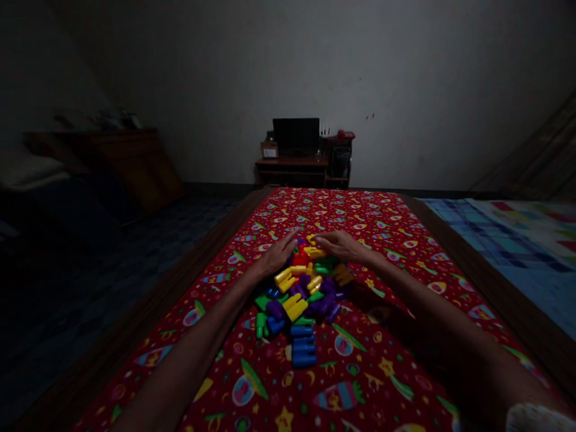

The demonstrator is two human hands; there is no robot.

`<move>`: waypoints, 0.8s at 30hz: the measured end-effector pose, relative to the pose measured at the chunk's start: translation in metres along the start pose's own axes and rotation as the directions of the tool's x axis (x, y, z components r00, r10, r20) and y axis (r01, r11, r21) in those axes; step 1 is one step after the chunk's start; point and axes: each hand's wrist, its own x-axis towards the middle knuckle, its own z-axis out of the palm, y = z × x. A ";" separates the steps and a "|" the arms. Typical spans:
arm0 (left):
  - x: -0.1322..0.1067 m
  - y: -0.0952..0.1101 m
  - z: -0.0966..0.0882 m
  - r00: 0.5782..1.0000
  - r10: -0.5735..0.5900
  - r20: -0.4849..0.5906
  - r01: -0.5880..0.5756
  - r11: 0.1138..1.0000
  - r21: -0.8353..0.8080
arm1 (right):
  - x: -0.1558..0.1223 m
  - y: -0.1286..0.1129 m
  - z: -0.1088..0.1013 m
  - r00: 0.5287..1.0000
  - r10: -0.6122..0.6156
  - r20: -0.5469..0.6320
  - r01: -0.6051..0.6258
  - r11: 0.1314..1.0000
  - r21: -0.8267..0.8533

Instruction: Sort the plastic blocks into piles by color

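Note:
A loose pile of plastic toy blocks in yellow, purple, green, blue and red lies on the red patterned cloth (342, 396). At the pile's far left side is my left hand (278, 255), fingers stretched forward, its inner edge close to the red block (299, 258). Across from it, my right hand (339, 245) reaches over the far right side, with its fingertips by a small yellow block (311, 240). Both palms face inward around the pile, and neither hand grips a block. Nearest to me are a yellow block (294, 307) and a blue block (304, 352).
The cloth covers a long table with brown edges (445, 246). Beyond it, a desk (292, 162) holds a dark monitor (296, 137) against the wall. A wooden cabinet (130, 165) stands at left. On the right lies a blue checked sheet (477, 225).

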 end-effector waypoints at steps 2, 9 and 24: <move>-0.024 0.007 -0.007 0.995 0.031 -0.091 -0.023 0.996 0.089 | -0.027 0.007 -0.008 0.980 0.041 -0.197 -0.030 0.998 0.057; -0.145 0.041 0.016 0.939 0.305 0.158 -0.343 0.820 0.458 | -0.082 0.027 0.046 0.903 0.273 -0.332 -0.235 0.960 0.151; -0.132 0.007 -0.004 0.983 0.184 -0.014 -0.148 0.833 0.534 | -0.039 -0.044 0.073 0.958 0.208 -0.200 -0.171 0.967 0.186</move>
